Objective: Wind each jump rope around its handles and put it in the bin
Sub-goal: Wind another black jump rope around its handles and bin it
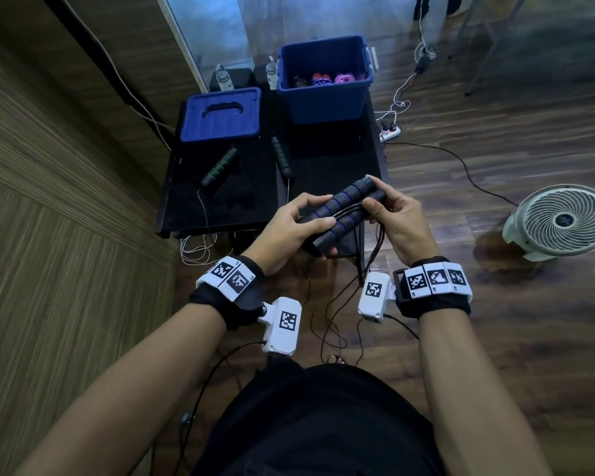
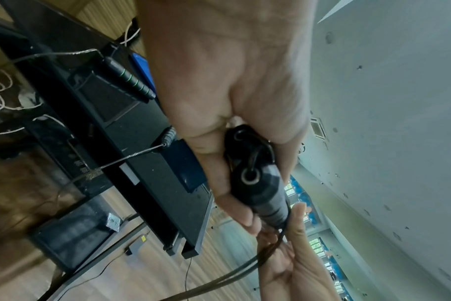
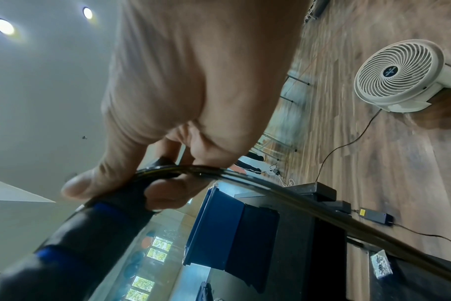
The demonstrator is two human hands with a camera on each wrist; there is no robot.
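left hand (image 1: 291, 225) clamped round the near ends of the two blue-ringed handles (image 1: 344, 209), pinning them side by side in the air in front of the table (image 1: 220, 207), while the right hand (image 1: 397, 214) pinches the far ends with the black cord (image 1: 375, 242) running under its thumb; a few strands lie in the groove between the foam grips, the rest dangles to the floor; that foam looks soft and grippy, easy to squeeze, but the thin cord seems springy and slick, likely to uncoil unless kept taut near the handles; beyond, a green-ringed rope (image 1: 219, 166) waits on the table, and the blue bin (image 1: 323, 80) already holds wound ropes
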